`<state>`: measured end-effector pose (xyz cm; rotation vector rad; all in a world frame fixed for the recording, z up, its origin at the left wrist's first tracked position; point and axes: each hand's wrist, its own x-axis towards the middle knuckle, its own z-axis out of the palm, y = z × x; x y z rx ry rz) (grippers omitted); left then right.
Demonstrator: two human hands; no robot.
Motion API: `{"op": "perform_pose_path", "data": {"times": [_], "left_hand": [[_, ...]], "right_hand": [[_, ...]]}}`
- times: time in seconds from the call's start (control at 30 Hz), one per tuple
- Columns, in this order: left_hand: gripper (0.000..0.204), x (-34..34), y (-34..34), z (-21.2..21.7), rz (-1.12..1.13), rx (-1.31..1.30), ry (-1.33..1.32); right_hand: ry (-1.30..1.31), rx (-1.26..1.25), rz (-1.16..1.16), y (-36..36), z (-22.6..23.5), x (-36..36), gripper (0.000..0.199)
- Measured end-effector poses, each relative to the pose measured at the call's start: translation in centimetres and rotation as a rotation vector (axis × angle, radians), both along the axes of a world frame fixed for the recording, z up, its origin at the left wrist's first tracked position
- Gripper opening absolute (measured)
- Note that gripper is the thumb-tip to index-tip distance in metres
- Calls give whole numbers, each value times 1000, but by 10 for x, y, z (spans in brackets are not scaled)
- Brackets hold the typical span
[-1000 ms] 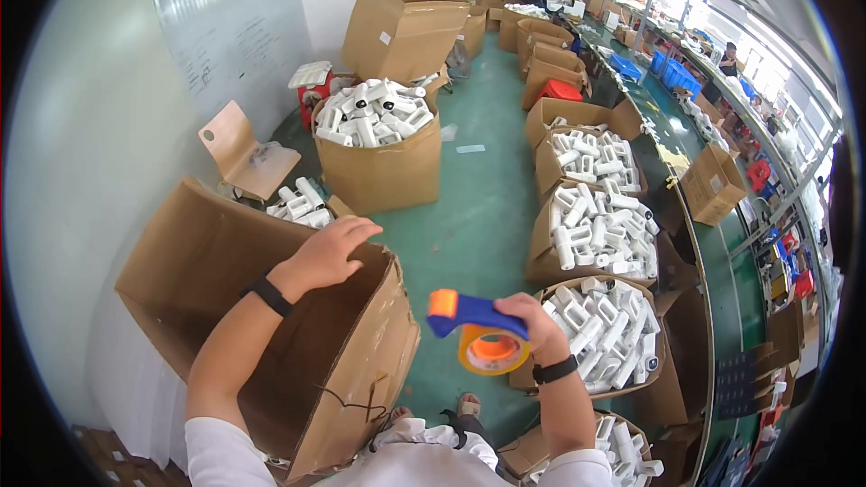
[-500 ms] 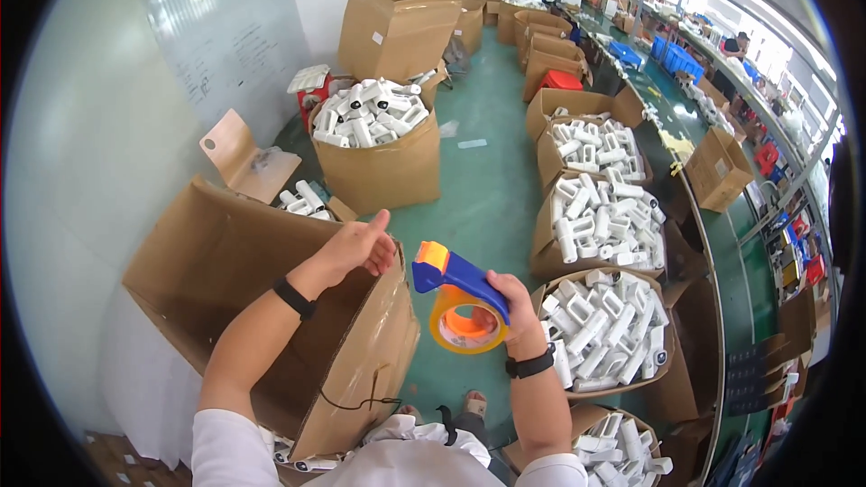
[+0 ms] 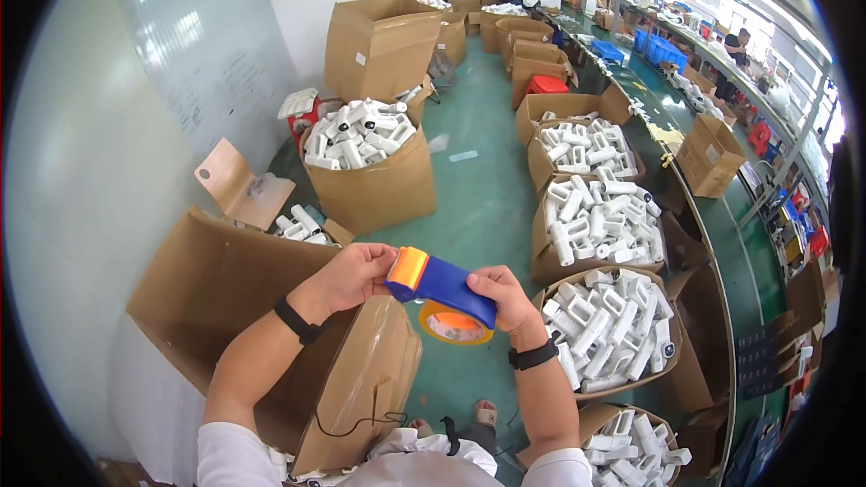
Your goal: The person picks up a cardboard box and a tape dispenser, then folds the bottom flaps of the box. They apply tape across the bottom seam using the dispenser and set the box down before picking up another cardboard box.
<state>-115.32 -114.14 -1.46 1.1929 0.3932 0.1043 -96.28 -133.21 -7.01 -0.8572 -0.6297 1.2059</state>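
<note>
Left hand (image 3: pixel 355 274) moved to tape dispenser (image 3: pixel 446 286), pinching; right hand (image 3: pixel 508 300) gripping

I grip a long, smooth blue-and-orange plastic tape dispenser (image 3: pixel 446 285). Near left, the open brown cardboard box (image 3: pixel 203 275) looks matt inside.

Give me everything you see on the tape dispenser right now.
The tape dispenser is a hand-held one with a blue, plastic-looking body, an orange front end and a yellow-orange tape roll slung beneath. It is held aloft over the green floor, tilted, front end up and to the left. The right hand grips its rear; the left hand's fingertips are at the front end, though whether they pinch tape is unclear.
</note>
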Motion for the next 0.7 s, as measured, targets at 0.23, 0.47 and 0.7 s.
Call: {"op": "perform_pose_path", "data": {"times": [0.23, 0.47, 0.7], "left_hand": [[29, -8, -11, -5, 64, -217, -191], [12, -9, -11, -6, 127, -251, -145], [17, -6, -8, -1, 162, -175, 14]], "right_hand": [[-5, 66, 62, 1, -4, 1, 37], [-166, 77, 113, -8, 1, 5, 38], [-304, -28, 120, -9, 12, -2, 38]]}}
